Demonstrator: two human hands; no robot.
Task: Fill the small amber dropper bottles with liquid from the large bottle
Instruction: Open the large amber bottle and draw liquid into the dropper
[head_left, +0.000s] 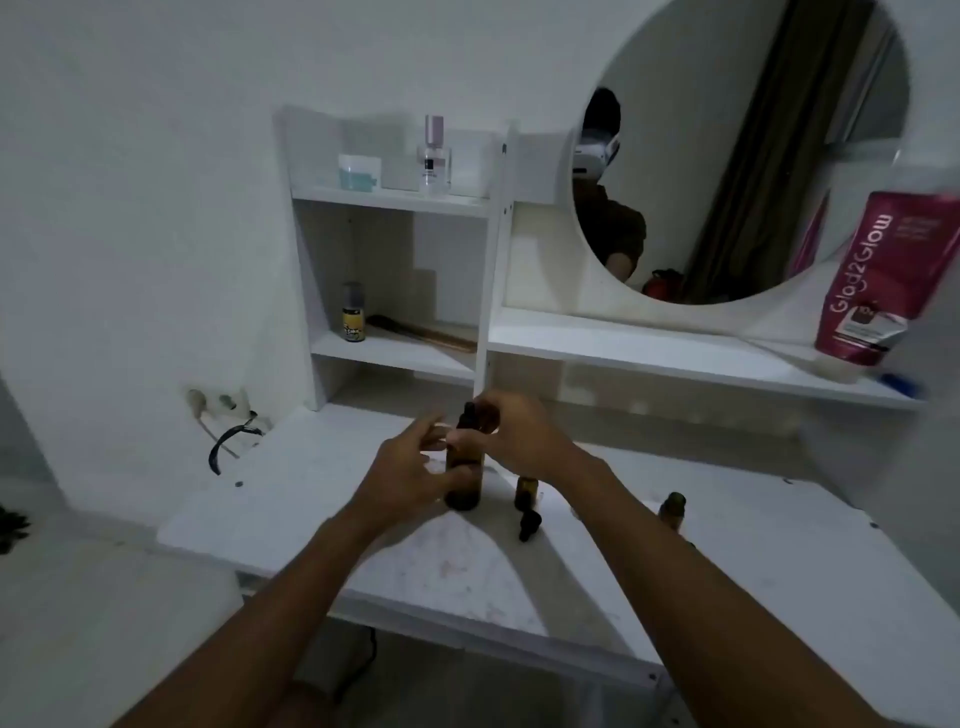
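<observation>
Amber glass: a large tall bottle (465, 483) stands upright on the white desk (467, 577), between both hands. Its lower body is gripped by the left hand (410, 478), thumb curled across. Its black top is enclosed by the curled right hand (514, 431). Under the right wrist a small amber dropper bottle (524, 491) is noted uncapped, with a black dropper cap (530, 525) lying just beside it. A second small amber bottle (672, 509) stands right of that forearm.

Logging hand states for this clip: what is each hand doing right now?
Left hand: grips the large amber bottle low on its body.
Right hand: grips the same bottle's top.
</observation>
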